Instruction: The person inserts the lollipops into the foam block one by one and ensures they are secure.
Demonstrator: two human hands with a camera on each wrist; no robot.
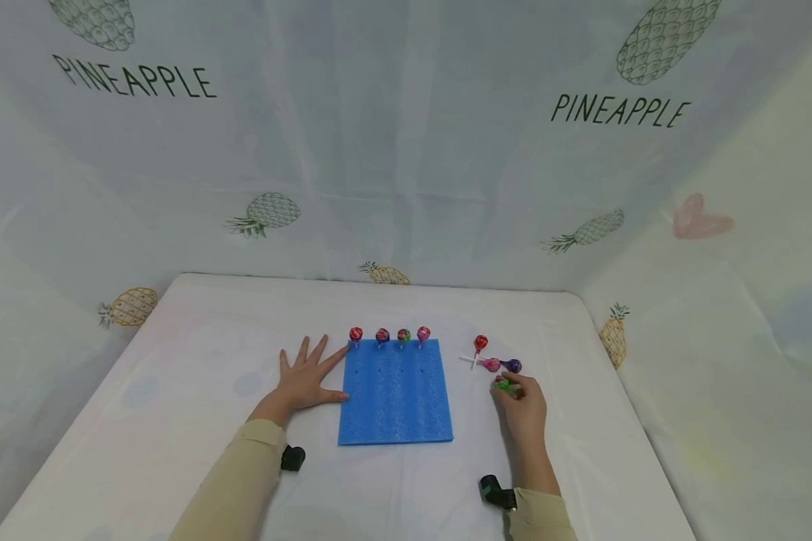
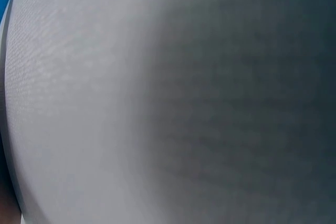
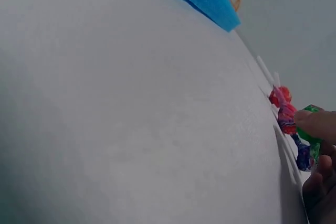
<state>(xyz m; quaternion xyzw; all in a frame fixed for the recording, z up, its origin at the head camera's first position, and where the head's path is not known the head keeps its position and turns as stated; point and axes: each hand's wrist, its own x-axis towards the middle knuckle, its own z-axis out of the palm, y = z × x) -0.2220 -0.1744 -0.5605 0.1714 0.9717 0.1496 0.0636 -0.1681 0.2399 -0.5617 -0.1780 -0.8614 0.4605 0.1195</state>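
A blue foam board (image 1: 395, 406) lies on the table, and several wrapped lollipops (image 1: 382, 336) stand in a row along its far edge. Small holes show in its surface just below that row. With fingers spread wide, my left hand (image 1: 303, 385) rests on the table, its thumb and index fingertip at the board's left edge. To the right of the board, my right hand (image 1: 528, 409) pinches a green lollipop (image 1: 501, 382) by its wrapped head; its stick is hidden. Just beyond lie a red lollipop (image 1: 481, 342), a pink lollipop (image 1: 492, 364) and a purple lollipop (image 1: 513, 366), sticks crossing.
A white cloth covers the table (image 1: 298, 500). Behind and beside it hangs a pale curtain (image 1: 406, 150) printed with pineapples. The left wrist view holds mostly blurred white cloth, with a sliver of blue at its upper left corner.
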